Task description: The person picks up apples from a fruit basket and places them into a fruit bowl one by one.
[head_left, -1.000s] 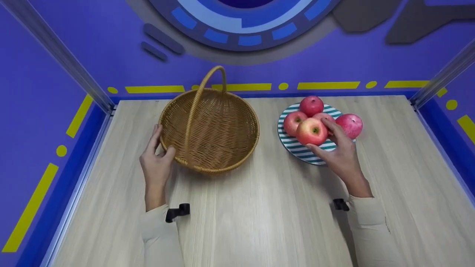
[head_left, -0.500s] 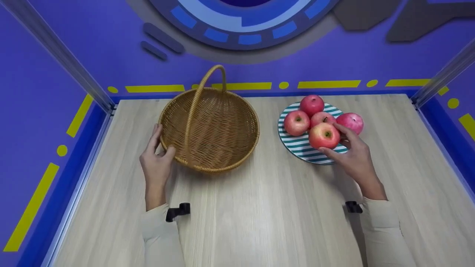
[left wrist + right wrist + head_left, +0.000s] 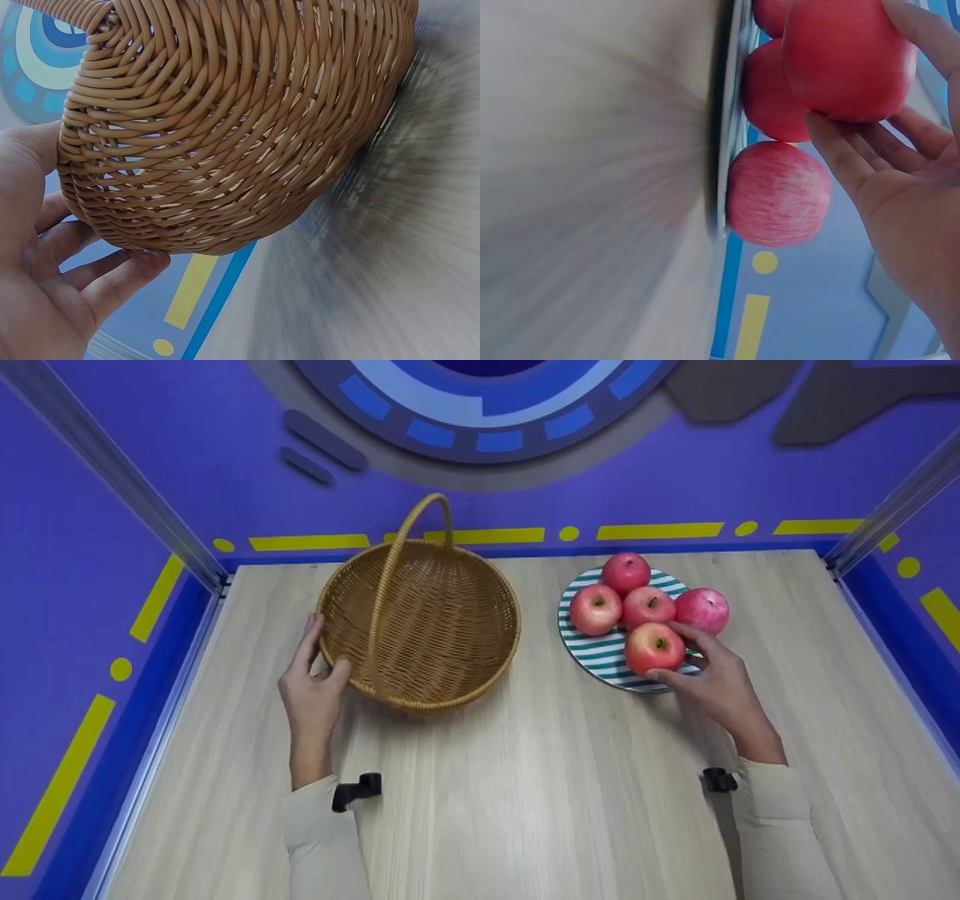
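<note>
A brown wicker basket (image 3: pixel 450 701) with a tall arched handle stands at the left, and its inside shows only woven wicker. My left hand (image 3: pixel 311 701) grips its near left rim, thumb on the rim and fingers around the outer wall (image 3: pixel 202 157). In my right hand (image 3: pixel 716 682) is a red-yellow apple (image 3: pixel 651 649), pinched between thumb and fingers over the front of the striped plate (image 3: pixel 596 652). Behind it are more apples (image 3: pixel 596 610) on that plate. From the right wrist, the held apple (image 3: pixel 847 60) looks raised off the plate, apart from its surface.
A light wooden table (image 3: pixel 487 795) carries everything. Blue-purple panels (image 3: pixel 517 510) with yellow marks wall in the back and sides. One pinkish apple (image 3: pixel 703 611) sits at the plate's right edge, beside my right fingers.
My right hand has drawn the held apple right and toward me, off the other apples, then slightly lower. More of the apple behind it shows. The left hand and basket stay in place.
</note>
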Motion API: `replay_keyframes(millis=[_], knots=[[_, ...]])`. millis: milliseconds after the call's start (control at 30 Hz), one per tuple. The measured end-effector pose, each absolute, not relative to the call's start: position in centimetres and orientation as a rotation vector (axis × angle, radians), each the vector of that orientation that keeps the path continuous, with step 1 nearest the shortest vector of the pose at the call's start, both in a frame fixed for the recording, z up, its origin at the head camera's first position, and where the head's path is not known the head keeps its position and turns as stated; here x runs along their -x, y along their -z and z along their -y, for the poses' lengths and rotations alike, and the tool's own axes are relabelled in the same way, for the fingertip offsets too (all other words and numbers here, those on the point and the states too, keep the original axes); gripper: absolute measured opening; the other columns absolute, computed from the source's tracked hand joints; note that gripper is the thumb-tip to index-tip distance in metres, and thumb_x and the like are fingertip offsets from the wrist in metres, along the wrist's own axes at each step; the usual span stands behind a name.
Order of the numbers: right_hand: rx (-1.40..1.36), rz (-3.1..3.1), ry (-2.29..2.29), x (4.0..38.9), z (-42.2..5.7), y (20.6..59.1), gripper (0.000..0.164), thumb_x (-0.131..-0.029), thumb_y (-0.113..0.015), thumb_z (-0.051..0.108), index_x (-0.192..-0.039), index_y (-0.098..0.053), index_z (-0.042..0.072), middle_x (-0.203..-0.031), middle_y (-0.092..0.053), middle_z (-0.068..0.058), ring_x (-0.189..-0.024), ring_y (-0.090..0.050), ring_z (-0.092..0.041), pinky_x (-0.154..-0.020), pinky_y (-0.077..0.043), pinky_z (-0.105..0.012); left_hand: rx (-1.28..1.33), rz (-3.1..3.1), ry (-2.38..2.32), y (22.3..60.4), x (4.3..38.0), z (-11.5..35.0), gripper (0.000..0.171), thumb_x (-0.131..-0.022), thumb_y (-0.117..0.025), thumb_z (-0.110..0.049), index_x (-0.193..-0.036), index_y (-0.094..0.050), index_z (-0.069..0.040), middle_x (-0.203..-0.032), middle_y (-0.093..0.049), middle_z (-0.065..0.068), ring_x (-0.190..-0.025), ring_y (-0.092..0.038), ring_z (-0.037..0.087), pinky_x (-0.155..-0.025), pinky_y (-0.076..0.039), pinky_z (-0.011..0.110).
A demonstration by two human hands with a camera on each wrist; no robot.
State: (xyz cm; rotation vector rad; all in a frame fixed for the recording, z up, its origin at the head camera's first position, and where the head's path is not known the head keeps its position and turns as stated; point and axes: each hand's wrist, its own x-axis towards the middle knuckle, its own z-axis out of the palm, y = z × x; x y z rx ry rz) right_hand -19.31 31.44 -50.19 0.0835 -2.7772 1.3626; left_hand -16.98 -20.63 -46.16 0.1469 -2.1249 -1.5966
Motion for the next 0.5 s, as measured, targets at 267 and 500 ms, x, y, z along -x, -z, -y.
replay_keyframes(millis=[267,500], knots=[[-0.065,2.826,-1.391,19.6,-31.9,50.8,0.09,-0.088,-0.088,0.038,-0.161,-0.044,0.009,-0.151,-0.053,-0.02,-0.136,-0.05,-0.039,-0.104,-0.052,-0.051,-0.147,2.119,1.572,48.9,18.3,21.8,0.066,-0.09,-0.061,0.011,-0.153,-0.057,-0.006,-0.163,-0.045,0.003,-0.144,-0.05,0.03,-0.097,-0.055,0.03],[-0.054,2.859,-1.376,19.6,-32.3,51.1,0.088,-0.089,-0.087,0.038,-0.161,-0.045,0.01,-0.155,-0.051,-0.018,-0.138,-0.048,-0.039,-0.105,-0.051,-0.056,-0.134,2.107,1.587,49.5,18.5,22.2,0.067,-0.09,-0.064,0.009,-0.153,-0.059,-0.013,-0.162,-0.047,-0.003,-0.143,-0.051,0.026,-0.095,-0.057,0.033]])
